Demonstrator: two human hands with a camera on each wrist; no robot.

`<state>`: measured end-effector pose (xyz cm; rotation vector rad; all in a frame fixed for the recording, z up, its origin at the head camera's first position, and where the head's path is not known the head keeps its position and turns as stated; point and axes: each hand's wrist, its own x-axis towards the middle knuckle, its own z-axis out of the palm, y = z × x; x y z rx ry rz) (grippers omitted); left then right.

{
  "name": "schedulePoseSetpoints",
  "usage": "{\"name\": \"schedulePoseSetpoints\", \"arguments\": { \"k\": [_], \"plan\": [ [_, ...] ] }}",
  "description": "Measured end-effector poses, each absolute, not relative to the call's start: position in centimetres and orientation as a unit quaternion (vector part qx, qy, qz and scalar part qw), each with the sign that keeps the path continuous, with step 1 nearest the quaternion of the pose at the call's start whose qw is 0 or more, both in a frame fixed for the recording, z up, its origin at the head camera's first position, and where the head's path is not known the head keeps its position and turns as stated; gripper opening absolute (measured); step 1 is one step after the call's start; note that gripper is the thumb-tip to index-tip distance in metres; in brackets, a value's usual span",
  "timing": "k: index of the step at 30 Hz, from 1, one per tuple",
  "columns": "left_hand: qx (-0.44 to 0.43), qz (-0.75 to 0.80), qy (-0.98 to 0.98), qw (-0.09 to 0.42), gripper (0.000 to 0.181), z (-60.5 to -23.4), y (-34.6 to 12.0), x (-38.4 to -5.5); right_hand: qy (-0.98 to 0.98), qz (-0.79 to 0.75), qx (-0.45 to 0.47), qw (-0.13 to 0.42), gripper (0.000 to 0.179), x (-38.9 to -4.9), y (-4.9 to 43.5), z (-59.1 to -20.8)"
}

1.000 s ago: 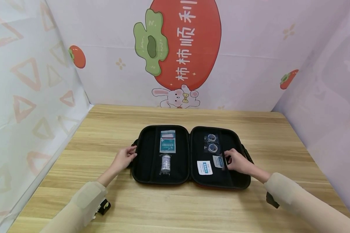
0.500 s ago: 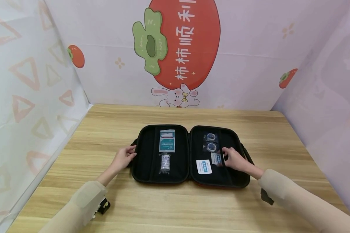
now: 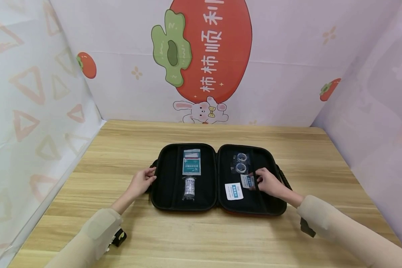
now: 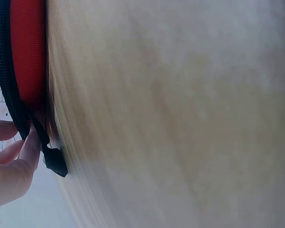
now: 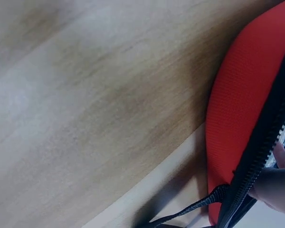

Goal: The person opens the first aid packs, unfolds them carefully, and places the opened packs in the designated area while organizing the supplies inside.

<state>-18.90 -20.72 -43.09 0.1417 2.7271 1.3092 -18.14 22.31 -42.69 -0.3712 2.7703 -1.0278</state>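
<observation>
A black-lined first-aid case with a red outer shell lies spread flat on the table. My left hand pinches its left rim, beside a zipper pull in the left wrist view. At the right half, my right hand has its fingertips under the edge of the inner pocket and pinches a small white-and-blue sachet. A similar sachet lies closer to the hinge. Above them are two wrapped tape rolls. In the right wrist view the case rim hides most of the fingers.
The left half holds a teal-and-white packet and a wrapped bandage roll. A strap hangs from the case's right side. The wooden table meets printed cloth walls at its back and sides.
My right hand has moved a little left and deeper into the pocket, shifting the sachet left and slightly away from me. The tape rolls have shifted slightly left. My left hand stays on the rim.
</observation>
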Motion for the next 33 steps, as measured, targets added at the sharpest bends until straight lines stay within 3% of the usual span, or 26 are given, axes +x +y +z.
{"name": "schedulePoseSetpoints", "arguments": {
  "k": [9, 14, 21, 33],
  "plan": [
    [0.048, 0.433, 0.898, 0.056, 0.035, -43.07, -20.70, -18.80, 0.893, -0.420, -0.083, 0.140, 0.039, -17.89, 22.82, -42.46],
    [0.052, 0.433, 0.898, 0.053, 0.035, -43.14, -20.69, -18.79, 0.890, -0.426, -0.076, 0.141, 0.038, -17.88, 22.84, -42.69],
    [0.048, 0.430, 0.900, 0.054, 0.035, -43.19, -20.62, -18.79, 0.904, -0.386, -0.141, 0.118, 0.017, -17.90, 22.83, -42.91],
    [0.045, 0.436, 0.897, 0.056, 0.036, -43.11, -20.63, -18.85, 0.896, -0.357, -0.216, 0.152, 0.020, -17.80, 23.16, -43.02]
  ]
}}
